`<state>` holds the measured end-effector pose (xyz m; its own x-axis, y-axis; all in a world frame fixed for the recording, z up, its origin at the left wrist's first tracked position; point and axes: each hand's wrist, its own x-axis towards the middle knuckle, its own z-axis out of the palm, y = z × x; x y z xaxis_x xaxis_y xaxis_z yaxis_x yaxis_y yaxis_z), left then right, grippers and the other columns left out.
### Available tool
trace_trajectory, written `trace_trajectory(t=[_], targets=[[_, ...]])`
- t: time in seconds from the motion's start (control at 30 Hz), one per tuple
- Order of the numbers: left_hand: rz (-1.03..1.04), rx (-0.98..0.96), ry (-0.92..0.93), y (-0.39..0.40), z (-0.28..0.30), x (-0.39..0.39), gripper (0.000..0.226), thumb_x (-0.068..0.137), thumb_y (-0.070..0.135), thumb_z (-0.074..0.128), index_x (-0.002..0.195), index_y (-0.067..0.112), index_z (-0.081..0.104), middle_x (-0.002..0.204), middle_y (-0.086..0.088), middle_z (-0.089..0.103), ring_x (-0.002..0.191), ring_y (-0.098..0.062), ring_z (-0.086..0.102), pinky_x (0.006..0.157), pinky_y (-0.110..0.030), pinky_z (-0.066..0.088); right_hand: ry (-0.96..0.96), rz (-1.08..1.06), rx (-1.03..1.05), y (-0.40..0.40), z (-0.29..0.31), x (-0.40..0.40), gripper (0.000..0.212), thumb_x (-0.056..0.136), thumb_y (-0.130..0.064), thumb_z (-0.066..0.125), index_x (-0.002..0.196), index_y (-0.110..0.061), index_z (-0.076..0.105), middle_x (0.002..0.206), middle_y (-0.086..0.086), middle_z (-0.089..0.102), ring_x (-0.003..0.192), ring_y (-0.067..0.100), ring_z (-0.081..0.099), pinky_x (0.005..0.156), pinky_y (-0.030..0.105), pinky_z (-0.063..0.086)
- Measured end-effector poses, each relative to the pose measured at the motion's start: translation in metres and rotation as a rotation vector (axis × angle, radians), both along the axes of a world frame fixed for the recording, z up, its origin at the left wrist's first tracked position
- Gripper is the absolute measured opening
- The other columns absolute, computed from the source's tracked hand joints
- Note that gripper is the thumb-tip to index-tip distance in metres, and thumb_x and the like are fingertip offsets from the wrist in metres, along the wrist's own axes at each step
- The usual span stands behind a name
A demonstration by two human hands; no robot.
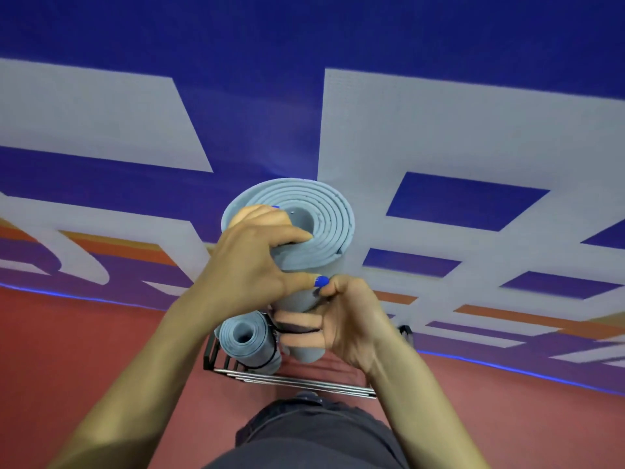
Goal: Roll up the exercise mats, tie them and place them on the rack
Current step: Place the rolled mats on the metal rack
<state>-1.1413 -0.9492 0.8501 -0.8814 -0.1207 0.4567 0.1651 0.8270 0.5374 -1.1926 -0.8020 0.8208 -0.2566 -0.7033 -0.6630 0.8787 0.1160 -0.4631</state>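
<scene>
Both hands hold the rolled mat [314,228], which stands on end near frame centre with its spiral end face turned up toward the camera. The left hand [250,262] wraps the roll from the nine o'clock side, fingers curled over the top rim and thumb pressed across the side at six o'clock. The right hand [341,316] grips lower down, thumb and forefinger pinched against the roll's side, remaining fingers extended toward nine o'clock with a black band [297,331] running across them. Whether that band already encircles this roll cannot be told.

Directly below, toward six o'clock, sits the metal rack [287,379] on the red floor [101,360]. A second rolled mat [248,340], tied with a dark cord, lies in the rack's left portion. Behind everything stands a blue and grey printed wall banner [439,130].

Risks noted, as judgement:
- If the band is not secured, easing either grip could let the outer layer spring open, since the free edge at four o'clock sits loose.
- The band looped over extended fingers may snap back or slide off during stretching.
- Lowering the roll blind past the right hand could catch it on the rack bars or knock the stored mat.
</scene>
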Motion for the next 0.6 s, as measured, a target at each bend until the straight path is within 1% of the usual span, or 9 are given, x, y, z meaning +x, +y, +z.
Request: trace_trajectory(t=[0.07,0.1,0.2,0.27,0.33,0.4,0.43,0.5,0.6], targets=[[-0.008,0.020,-0.003,-0.003,0.001,-0.005,0.053,0.059,0.061,0.069,0.084,0.015,0.074,0.069,0.020,0.042,0.069,0.002,0.040,0.074,-0.026,0.034,0.065,0.062,0.021,0.002,0.002,-0.004,0.020,0.087,-0.010,0.032,0.095,-0.008,0.049,0.115,0.024,0.054,0.080,0.035,0.069,0.054,0.045,0.058],[-0.011,0.025,-0.005,-0.004,0.000,-0.006,0.053,0.059,0.061,0.069,0.084,0.015,0.074,0.069,0.021,0.042,0.071,0.005,0.041,0.074,-0.024,0.034,0.115,0.119,0.049,0.004,0.002,-0.008,0.016,0.089,-0.013,0.034,0.096,-0.009,0.049,0.117,0.024,0.052,0.078,0.033,0.070,0.054,0.045,0.058],[-0.007,0.001,-0.016,-0.002,-0.006,-0.006,0.052,0.061,0.062,0.068,0.084,0.016,0.074,0.070,0.024,0.040,0.071,0.002,0.038,0.078,-0.022,0.034,0.286,0.256,0.218,0.018,-0.002,-0.022,0.015,0.091,-0.019,0.044,0.096,-0.007,0.052,0.101,0.019,0.060,0.076,0.027,0.068,0.058,0.048,0.056],[0.017,-0.010,-0.016,0.002,-0.011,-0.004,0.052,0.063,0.062,0.068,0.085,0.016,0.074,0.069,0.023,0.040,0.072,-0.002,0.038,0.085,-0.027,0.037,0.349,0.227,0.311,0.027,-0.004,-0.033,0.019,0.092,-0.019,0.046,0.098,-0.004,0.055,0.094,0.019,0.065,0.075,0.025,0.066,0.059,0.046,0.056],[0.022,-0.017,-0.001,0.007,-0.014,-0.001,0.051,0.064,0.061,0.069,0.086,0.015,0.074,0.069,0.018,0.041,0.073,-0.002,0.038,0.091,-0.031,0.039,0.428,0.134,0.365,0.037,-0.003,-0.044,0.025,0.093,-0.020,0.044,0.112,-0.007,0.055,0.100,0.020,0.067,0.078,0.024,0.065,0.057,0.046,0.057],[-0.011,-0.040,0.001,0.013,-0.016,0.003,0.051,0.065,0.058,0.069,0.088,0.013,0.074,0.070,0.014,0.046,0.075,-0.004,0.042,0.097,-0.028,0.036,0.452,0.008,0.361,0.046,0.000,-0.052,0.035,0.095,-0.025,0.042,0.127,-0.012,0.051,0.106,0.023,0.067,0.084,0.027,0.066,0.054,0.044,0.058],[-0.035,-0.057,-0.007,0.018,-0.016,0.006,0.051,0.065,0.057,0.069,0.089,0.012,0.074,0.069,0.011,0.051,0.077,-0.008,0.046,0.100,-0.026,0.033,0.454,-0.014,0.344,0.050,0.002,-0.054,0.040,0.095,-0.030,0.041,0.131,-0.014,0.049,0.105,0.024,0.067,0.086,0.029,0.067,0.054,0.043,0.058],[-0.083,-0.088,-0.034,0.026,-0.016,0.012,0.051,0.067,0.056,0.068,0.091,0.012,0.074,0.070,0.007,0.057,0.080,-0.013,0.051,0.103,-0.026,0.031,0.490,0.059,0.351,0.056,0.008,-0.053,0.050,0.094,-0.047,0.040,0.133,-0.018,0.050,0.099,0.020,0.070,0.086,0.027,0.069,0.055,0.040,0.057],[-0.117,-0.082,-0.071,0.028,-0.015,0.014,0.053,0.066,0.058,0.066,0.094,0.013,0.075,0.074,0.006,0.062,0.090,-0.013,0.052,0.104,-0.023,0.028,0.614,0.186,0.416,0.055,0.021,-0.042,0.057,0.086,-0.069,0.036,0.119,-0.029,0.061,0.098,0.014,0.071,0.090,0.021,0.068,0.063,0.041,0.059]])
